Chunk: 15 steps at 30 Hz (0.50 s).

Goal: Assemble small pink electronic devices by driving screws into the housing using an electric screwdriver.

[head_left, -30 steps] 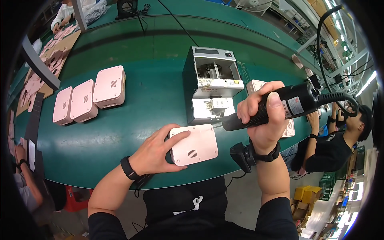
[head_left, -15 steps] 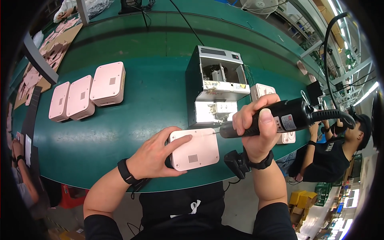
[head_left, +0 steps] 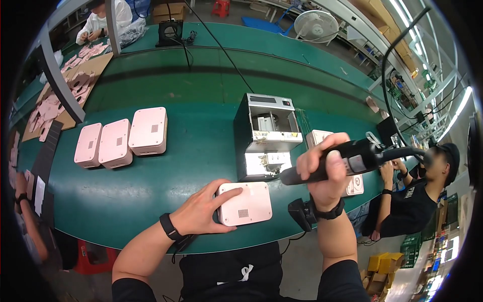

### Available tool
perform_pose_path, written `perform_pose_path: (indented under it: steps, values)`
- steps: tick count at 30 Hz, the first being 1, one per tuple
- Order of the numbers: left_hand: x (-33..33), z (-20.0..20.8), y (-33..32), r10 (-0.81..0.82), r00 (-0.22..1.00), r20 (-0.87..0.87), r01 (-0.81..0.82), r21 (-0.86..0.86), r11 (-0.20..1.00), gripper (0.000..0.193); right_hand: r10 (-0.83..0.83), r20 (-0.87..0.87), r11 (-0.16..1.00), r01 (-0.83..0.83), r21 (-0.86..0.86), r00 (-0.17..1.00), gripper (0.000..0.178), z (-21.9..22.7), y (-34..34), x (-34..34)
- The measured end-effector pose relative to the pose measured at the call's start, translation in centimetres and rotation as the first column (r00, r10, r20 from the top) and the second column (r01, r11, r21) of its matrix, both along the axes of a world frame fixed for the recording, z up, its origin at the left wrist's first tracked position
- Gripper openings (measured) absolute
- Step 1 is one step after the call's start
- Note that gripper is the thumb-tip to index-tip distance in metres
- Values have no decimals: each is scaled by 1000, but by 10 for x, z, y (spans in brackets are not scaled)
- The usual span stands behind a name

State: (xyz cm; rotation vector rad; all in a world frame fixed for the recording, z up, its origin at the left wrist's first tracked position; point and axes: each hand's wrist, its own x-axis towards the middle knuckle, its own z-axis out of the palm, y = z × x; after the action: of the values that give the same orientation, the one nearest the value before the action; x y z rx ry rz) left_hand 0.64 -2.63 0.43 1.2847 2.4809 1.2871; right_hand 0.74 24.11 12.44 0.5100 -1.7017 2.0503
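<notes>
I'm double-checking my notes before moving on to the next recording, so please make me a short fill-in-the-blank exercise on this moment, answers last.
1. The left hand holds the pale pink, rounded rectangular case at its ____ end.
2. The right hand grips a cylindrical, corded handheld power tool whose colour is ____.
3. Left of the silver-and-black, box-shaped metal machine, ____ more pale pink cases sit together on the green tabletop.

Missing words: left; black; three.

The label (head_left: 356, 164) on the black electric screwdriver (head_left: 363, 150) is unreadable.
</notes>
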Motion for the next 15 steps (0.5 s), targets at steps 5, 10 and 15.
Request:
perform_pose_path:
  steps: [5, 10, 15]
  values:
    - [-2, -1, 1, 1, 1000, -4, -1, -6, 1000, 90, -91, -47, 996, 92, 13, 995, 22, 8, 0, -20]
    - [-2, -4, 1, -13, 1000, 16, 13, -7, 1000, 92, -70, 68, 997, 68, 38, 995, 25, 4, -6, -15]
    - [-2, -4, 6, -13, 1000, 5, 13, 14, 1000, 91, 86, 35, 996, -85, -21, 996, 30, 0, -26, -1]
